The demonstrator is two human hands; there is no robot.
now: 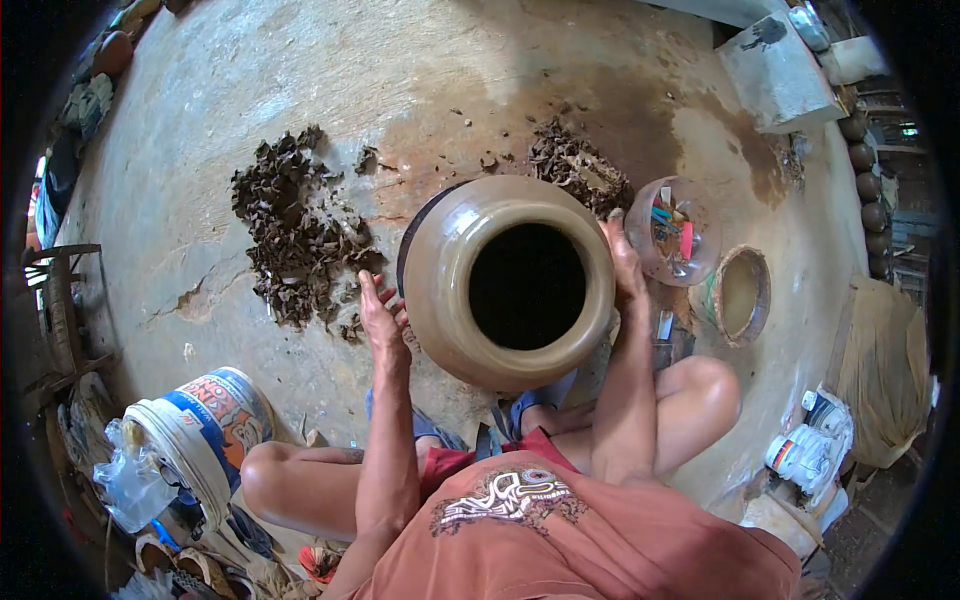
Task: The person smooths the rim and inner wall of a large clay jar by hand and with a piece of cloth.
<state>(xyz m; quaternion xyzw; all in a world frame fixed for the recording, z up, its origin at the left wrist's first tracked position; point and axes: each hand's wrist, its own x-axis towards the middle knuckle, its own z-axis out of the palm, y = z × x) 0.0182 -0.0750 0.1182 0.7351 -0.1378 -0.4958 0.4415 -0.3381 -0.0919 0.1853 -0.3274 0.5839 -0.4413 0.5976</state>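
Observation:
A large wet-looking clay pot [440,290] with a wide round mouth stands between my knees, its dark inside facing up. My left hand [382,312] is beside the pot's left side, fingers apart and stretched; whether the fingertips touch the clay is hard to tell. Along the pot's right side lies my right hand [624,258], its fingers extended against or close to the wall. Neither hand wraps round anything. The pot's base is hidden beneath its wide body.
Dark clay scraps [290,230] are heaped at left, with another heap [575,165] behind the pot. A clear tub of small tools [690,255] and a round basin of murky water [765,300] stand at right. A white bucket [205,420] is at lower left, a pale block [775,75] at far right.

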